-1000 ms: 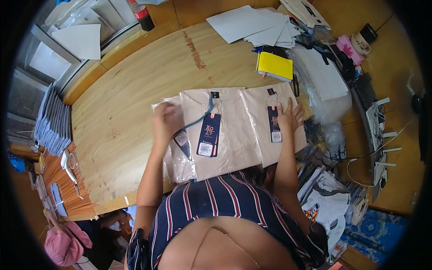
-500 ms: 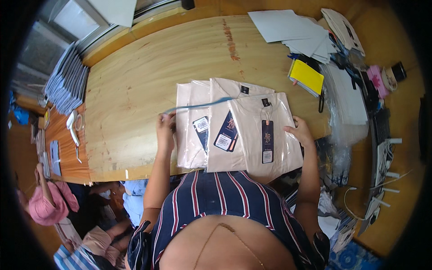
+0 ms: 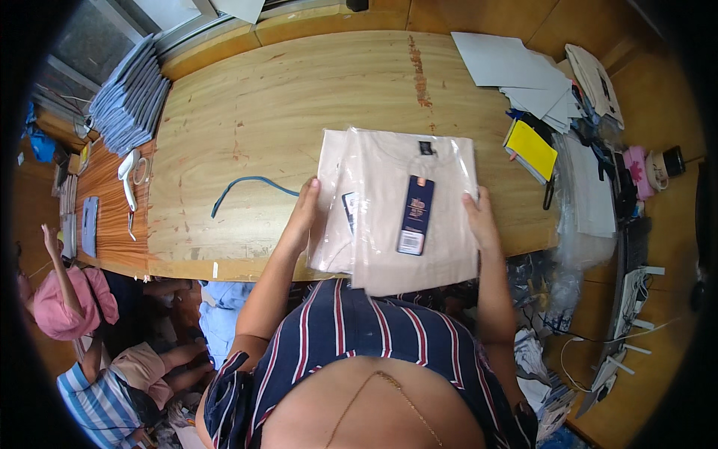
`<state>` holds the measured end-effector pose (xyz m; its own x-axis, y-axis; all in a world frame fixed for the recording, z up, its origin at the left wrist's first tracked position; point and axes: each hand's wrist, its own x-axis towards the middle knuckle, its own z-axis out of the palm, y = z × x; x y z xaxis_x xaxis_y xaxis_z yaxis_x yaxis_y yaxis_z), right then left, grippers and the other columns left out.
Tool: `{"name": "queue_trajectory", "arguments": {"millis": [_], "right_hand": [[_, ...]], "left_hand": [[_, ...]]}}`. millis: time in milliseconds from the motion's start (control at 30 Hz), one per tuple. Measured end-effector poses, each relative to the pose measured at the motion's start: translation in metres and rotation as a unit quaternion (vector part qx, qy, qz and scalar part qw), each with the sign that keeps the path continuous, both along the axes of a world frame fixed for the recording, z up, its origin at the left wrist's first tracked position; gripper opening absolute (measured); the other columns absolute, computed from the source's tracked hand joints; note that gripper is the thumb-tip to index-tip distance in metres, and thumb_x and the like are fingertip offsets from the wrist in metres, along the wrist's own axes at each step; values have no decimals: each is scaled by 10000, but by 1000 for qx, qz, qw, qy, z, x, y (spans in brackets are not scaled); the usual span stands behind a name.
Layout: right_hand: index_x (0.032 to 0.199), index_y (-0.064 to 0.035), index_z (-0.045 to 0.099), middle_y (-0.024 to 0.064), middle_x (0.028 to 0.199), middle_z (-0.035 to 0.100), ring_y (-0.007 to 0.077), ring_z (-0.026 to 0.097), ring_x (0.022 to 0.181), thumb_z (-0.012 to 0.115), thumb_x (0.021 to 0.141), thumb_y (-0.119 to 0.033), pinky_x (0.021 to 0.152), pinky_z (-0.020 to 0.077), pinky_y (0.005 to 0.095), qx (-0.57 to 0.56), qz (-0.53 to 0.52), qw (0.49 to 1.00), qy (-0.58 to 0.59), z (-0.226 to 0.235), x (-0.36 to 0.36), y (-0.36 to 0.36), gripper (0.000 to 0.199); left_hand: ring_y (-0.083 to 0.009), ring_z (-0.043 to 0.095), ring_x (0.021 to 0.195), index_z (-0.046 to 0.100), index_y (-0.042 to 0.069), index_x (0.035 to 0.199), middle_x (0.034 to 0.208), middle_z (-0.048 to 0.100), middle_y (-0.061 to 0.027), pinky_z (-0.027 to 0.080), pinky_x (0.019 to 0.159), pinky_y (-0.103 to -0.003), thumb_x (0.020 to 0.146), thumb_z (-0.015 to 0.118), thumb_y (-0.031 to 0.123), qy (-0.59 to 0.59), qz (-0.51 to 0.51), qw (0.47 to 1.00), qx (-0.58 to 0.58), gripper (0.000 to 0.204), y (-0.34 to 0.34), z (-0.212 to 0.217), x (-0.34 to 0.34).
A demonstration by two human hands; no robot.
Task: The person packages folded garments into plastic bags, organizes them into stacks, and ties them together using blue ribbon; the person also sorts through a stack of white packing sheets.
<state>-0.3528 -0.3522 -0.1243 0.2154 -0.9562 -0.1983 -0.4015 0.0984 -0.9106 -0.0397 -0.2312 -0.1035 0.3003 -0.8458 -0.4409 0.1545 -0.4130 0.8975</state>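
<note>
A small pile of cream folded shirts in clear plastic bags (image 3: 378, 224) lies at the table's front edge, close to my body. The top one carries a long navy hang tag, and the one beneath sticks out to its left. My left hand (image 3: 304, 207) grips the pile's left edge, thumb uppermost. On the opposite edge my right hand (image 3: 481, 213) grips too, its fingers partly hidden by the bags. A thin blue strip (image 3: 254, 179) curves across the table beside my left hand, its right end reaching that hand.
Blue folded garments (image 3: 131, 97) are stacked at the far left, near a white handheld device (image 3: 129, 179). White sheets (image 3: 505, 63), a yellow book (image 3: 530, 148) and plastic bags (image 3: 591, 187) crowd the right side. Other people (image 3: 71, 303) are at the lower left.
The fanned-out bagged shirts have been drawn together into a tighter pile. The blue strip, earlier across the bags with its end at my left hand, now lies on the table to the left.
</note>
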Motion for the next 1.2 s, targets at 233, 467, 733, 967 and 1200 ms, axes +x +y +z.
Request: {"name": "queue_trajectory", "arguments": {"millis": [233, 467, 733, 967, 1200], "right_hand": [[1162, -19, 301, 109, 1077, 444, 169, 427, 967, 522, 792, -171, 823, 353, 284, 75, 14, 981, -180, 16, 32, 45, 457], [1239, 18, 163, 151, 1157, 360, 193, 377, 1045, 555, 722, -11, 868, 330, 283, 4, 30, 963, -269, 36, 103, 75, 650], [1246, 52, 97, 295, 1227, 216, 385, 243, 1154, 566, 676, -17, 949, 223, 359, -149, 140, 971, -126, 98, 136, 102, 742], [1228, 71, 139, 271, 1220, 245, 352, 257, 1146, 601, 696, -123, 953, 214, 353, -136, 180, 970, -86, 37, 195, 94, 731], [1145, -54, 397, 150, 1046, 429, 316, 411, 923, 566, 709, -117, 824, 343, 352, -279, 153, 936, 151, 26, 127, 51, 473]], "left_hand": [[-248, 244, 1181, 62, 117, 1303, 1277, 251, -159, 257, 926, -397, 773, 435, 493, 85, -44, 995, -9, 749, 5, 28, 2], [-230, 411, 1060, 99, 10, 1273, 1189, 363, -173, 362, 861, -317, 594, 709, 114, 125, -1, 992, -33, 919, 20, 29, 13], [-212, 479, 969, 283, -31, 1177, 1071, 474, -142, 382, 838, -304, 576, 716, 125, 48, 48, 994, -87, 757, 53, 69, 60], [-233, 486, 978, 249, -32, 1202, 1071, 477, -158, 409, 816, -325, 619, 670, 67, 66, 41, 996, -49, 726, 61, 28, 115], [-212, 423, 1040, 194, -1, 1246, 1148, 418, -144, 342, 877, -303, 592, 707, 90, 77, 25, 997, -18, 836, 56, 31, 104]]}}
